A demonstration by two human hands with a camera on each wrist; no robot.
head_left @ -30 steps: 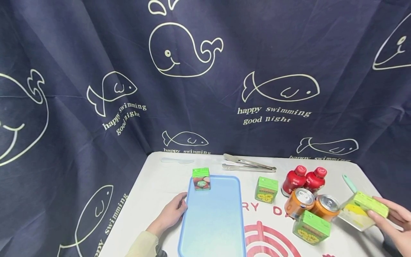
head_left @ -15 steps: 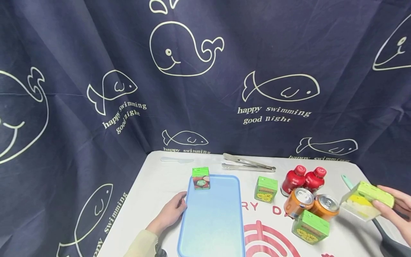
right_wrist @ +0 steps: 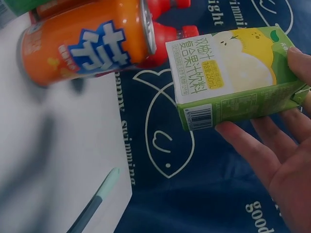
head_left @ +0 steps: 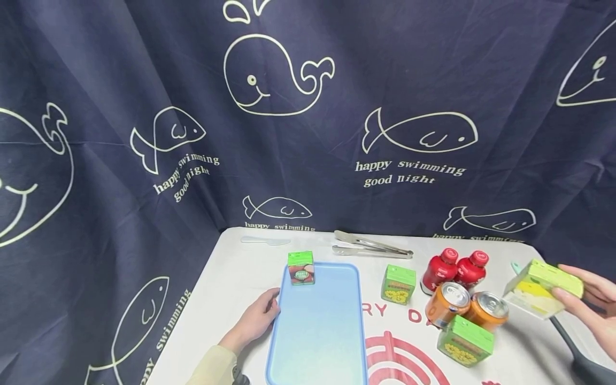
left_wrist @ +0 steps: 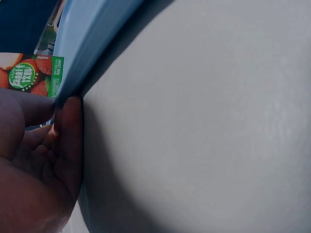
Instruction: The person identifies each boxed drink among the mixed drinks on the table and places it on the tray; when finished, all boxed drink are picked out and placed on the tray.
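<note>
My right hand [head_left: 589, 299] holds a green juice carton [head_left: 543, 287] with a yellow fruit picture, raised above the table's right side. In the right wrist view this carton [right_wrist: 233, 77] lies sideways between thumb and fingers. My left hand [head_left: 255, 318] is at the left edge of the blue tray [head_left: 320, 331]. The left wrist view shows thumb and fingertips of this hand [left_wrist: 41, 150] pinching the tray's rim [left_wrist: 90, 36]. A green lychee juice carton [head_left: 301, 268] stands on the tray's far left corner.
Two orange cans [head_left: 448, 305], two red bottles [head_left: 440, 271] and a green carton [head_left: 466, 341] cluster right of the tray. Another green carton [head_left: 398, 284] stands nearer it. Metal tongs [head_left: 372, 246] and a pale knife [head_left: 266, 240] lie behind. A dark turner [head_left: 570, 342] lies at right.
The right hand's juice carton has shifted slightly right, then back left and up, uncovering more of the dark turner. The left hand and the tray stay in place.
</note>
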